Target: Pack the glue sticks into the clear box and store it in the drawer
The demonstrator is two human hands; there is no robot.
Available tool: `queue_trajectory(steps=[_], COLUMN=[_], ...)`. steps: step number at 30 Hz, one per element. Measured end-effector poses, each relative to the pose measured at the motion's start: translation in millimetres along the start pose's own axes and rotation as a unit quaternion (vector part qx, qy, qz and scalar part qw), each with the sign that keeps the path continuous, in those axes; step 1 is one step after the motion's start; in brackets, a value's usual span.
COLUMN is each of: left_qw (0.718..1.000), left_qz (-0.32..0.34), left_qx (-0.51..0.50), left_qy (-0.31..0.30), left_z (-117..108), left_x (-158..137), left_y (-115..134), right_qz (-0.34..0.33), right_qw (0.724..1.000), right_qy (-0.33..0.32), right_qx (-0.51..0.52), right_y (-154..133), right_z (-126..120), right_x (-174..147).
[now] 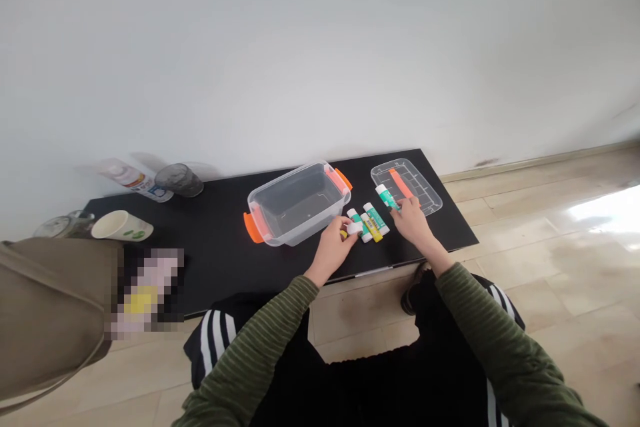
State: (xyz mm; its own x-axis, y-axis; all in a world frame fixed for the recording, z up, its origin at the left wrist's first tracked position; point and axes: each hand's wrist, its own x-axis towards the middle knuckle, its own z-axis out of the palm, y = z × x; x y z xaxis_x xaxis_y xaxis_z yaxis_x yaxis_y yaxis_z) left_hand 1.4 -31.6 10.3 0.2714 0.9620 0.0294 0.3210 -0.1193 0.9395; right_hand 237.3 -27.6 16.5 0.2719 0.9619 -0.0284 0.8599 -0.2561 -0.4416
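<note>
My left hand (334,246) is closed, its fingers around a small glue stick that shows a white end and a bit of yellow. In my right hand (415,222) is a green and white glue stick (386,196), gripped near its lower end and tilted over the table. Between the two hands several more glue sticks (376,215) lie side by side on the black table (215,267), some green and white, one with a yellow label. Just left of them stands a clear plastic box (300,235) with orange latches, its top uncovered. A clear lid (425,195) with an orange handle lies behind my right hand.
At the table's left end are a spray can (135,179), a dark glass (180,180), a paper cup (123,226) lying tilted and a glass jar (53,227). Another person's sleeve (55,307) and a blurred patch cover the near left corner. A white wall stands behind.
</note>
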Motion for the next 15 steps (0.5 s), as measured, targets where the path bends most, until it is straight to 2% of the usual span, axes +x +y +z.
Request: queue_trajectory(steps=[2, 4, 6, 8, 10, 12, 15], left_qw=[0.983, 0.936, 0.884, 0.841, 0.812, 0.795, 0.79], left_qz=[-0.063, -0.115, -0.156, -0.19, -0.213, -0.222, -0.223], left_qx=[-0.172, -0.331, -0.441, -0.506, -0.543, -0.563, -0.57], left_qy=[0.025, 0.026, 0.018, 0.016, 0.025, 0.036, 0.043], left_z=[-2.3, -3.9, -5.1, -6.2, -7.2, -8.3, -9.4], left_x=[3.9, 4.3, 1.3, -3.0, -6.1, -7.1, -5.8], left_y=[1.4, 4.1, 8.0, 11.8, 14.2, 14.7, 12.9], right_qz=[-0.014, -0.06, -0.123, -0.189, -0.246, -0.282, -0.29], right_qw=[0.998, 0.991, 0.98, 0.967, 0.955, 0.948, 0.948], right_qy=[0.016, 0.031, 0.03, 0.008, -0.015, -0.023, -0.02], right_qx=[0.057, 0.112, 0.153, 0.172, 0.166, 0.147, 0.126], right_y=[0.9, 0.1, -3.0, -8.0, -13.5, -17.9, -20.9], right_z=[-1.3, 1.1, 5.6, 9.8, 12.4, 13.2, 12.4], right_x=[-5.4, -14.2, -25.3, -36.5, -45.1, -50.1, -52.4])
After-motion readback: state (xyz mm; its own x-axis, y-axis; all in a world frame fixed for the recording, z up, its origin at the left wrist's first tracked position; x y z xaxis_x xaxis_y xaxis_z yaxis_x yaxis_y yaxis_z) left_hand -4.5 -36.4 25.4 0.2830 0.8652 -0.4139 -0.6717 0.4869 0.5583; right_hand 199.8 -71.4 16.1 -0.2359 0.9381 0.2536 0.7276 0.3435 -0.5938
